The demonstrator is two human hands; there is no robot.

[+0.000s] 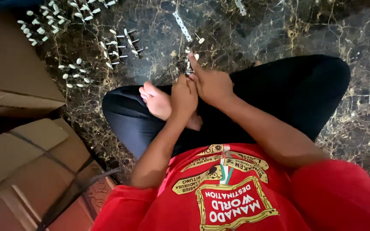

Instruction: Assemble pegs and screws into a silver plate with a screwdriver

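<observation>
I sit cross-legged on a dark marbled floor [279,30]. My left hand [183,96] and my right hand [213,83] meet in front of my knees and together grip a small metal strip with white-tipped pegs [189,64]. The right index finger points up along it. A bare foot [155,100] rests just left of my left hand.
More metal strips with white-capped pegs lie on the floor: a group [120,47] ahead left, another [76,72] further left, several [39,25] at the top left, and a bare strip [181,25] ahead. Cardboard boxes [13,77] stand at the left.
</observation>
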